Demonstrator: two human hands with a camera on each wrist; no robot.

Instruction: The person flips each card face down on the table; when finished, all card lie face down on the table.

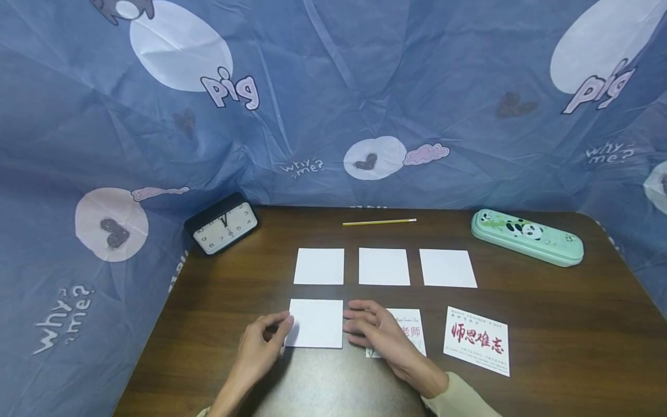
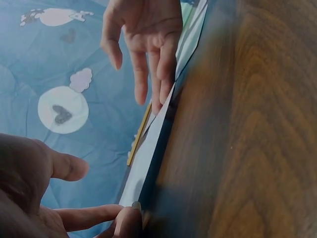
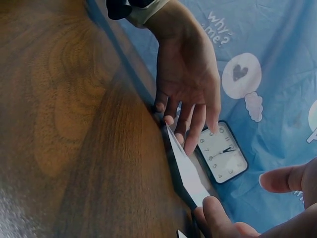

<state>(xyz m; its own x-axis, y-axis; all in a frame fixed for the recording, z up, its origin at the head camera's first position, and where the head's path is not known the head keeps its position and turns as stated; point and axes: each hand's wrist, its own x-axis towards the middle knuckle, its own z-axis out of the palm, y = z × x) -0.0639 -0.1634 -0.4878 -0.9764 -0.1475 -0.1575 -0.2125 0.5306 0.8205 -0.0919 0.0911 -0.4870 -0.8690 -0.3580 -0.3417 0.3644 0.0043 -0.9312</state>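
Note:
A blank white card (image 1: pixel 315 324) lies flat on the brown table between the two hands. The fingertips of my left hand (image 1: pixel 263 341) touch its left edge, thumb held apart from the fingers in the left wrist view. At the right edge of the card are the extended fingers of my right hand (image 1: pixel 388 339), the thumb also apart in the right wrist view. Under the right hand lies a card with red print (image 1: pixel 411 331), partly covered by it. Farther right, tilted a little, is another card with red lettering (image 1: pixel 476 340).
Three blank white cards (image 1: pixel 384 267) lie in a row beyond the hands. Behind them is a yellow pencil (image 1: pixel 379 222). A black-framed clock (image 1: pixel 224 226) stands at the back left, a green panda pencil case (image 1: pixel 527 237) lies back right. Blue printed cloth (image 1: pixel 312 104) hangs behind the table.

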